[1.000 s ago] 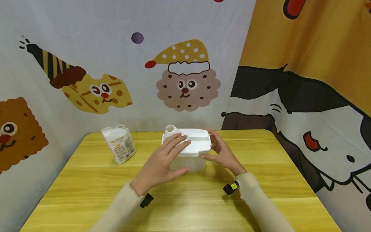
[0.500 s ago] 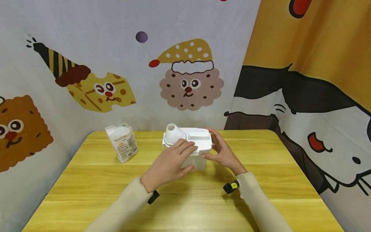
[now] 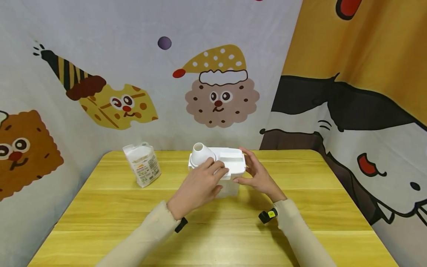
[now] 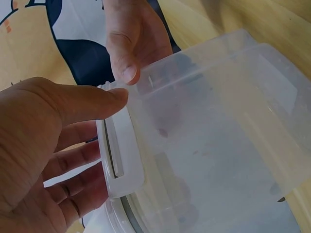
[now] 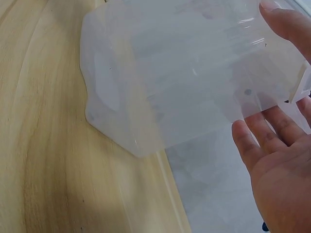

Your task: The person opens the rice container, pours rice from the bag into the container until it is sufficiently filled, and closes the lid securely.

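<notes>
As the head view is showing, a translucent container (image 3: 229, 188) is standing on the wood-patterned tabletop (image 3: 300, 178), towards 12 o'clock from its centre, and is carrying a white lid (image 3: 234, 168). A hollow white cone (image 3: 201, 154) is rising from the lid's 9 o'clock end, its round mouth facing upward. 2 bare hands are holding this assembly. The left hand (image 3: 199, 186) is lying at the lid's 7 o'clock edge, where its bent fingers and its thumb are pinching the rim beside a white clip (image 4: 131, 155). The right hand (image 3: 259, 177) is gripping the container at 4 o'clock, its thumb lying on the near wall and its fingers curving round the 3 o'clock end. A white printed bag (image 3: 143, 167) is standing on the tabletop at 9 o'clock from the container, well apart from both hands. Cream sleeves (image 3: 301, 230) are covering the forearms, and black devices (image 3: 268, 215) are sitting at the wrists. Beyond the tabletop's 12 o'clock edge, a backdrop (image 3: 130, 22) is displaying cartoon figures, among them a pink biscuit (image 3: 218, 111) in a dotted cap (image 3: 217, 59).
</notes>
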### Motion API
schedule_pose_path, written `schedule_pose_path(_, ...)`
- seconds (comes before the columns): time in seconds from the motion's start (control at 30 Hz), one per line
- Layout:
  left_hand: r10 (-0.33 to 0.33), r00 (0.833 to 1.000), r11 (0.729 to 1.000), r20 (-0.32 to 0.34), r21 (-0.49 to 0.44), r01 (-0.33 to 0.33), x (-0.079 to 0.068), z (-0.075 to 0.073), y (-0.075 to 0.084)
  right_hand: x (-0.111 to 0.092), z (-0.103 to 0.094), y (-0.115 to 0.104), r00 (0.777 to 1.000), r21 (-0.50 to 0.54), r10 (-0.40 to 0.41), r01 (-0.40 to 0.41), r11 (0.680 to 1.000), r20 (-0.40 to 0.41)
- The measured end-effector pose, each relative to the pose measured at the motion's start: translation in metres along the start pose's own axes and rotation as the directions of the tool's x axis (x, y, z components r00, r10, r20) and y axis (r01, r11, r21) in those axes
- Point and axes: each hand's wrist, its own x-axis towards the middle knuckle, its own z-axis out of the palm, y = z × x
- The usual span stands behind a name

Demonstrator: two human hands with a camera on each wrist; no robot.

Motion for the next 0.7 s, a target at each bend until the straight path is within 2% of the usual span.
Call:
schedule_pose_path(0.33, 0.026, 1.000, 0.998, -0.002, 0.049, -0.026, 0.0017, 0.0037, -0.0047, 0.0009, 0.0015, 0.0045, 1.000, 0.016, -0.028, 0.028, 0.999, 0.011)
schedule_pose_path(0.7, 0.053, 0.997, 0.991, -0.052, 0.127, -0.046, 0.0087, 0.0082, -0.0015, 0.0008, 0.0010, 0.0018, 1.000, 0.010, -0.005, 0.005, 1.000, -0.001)
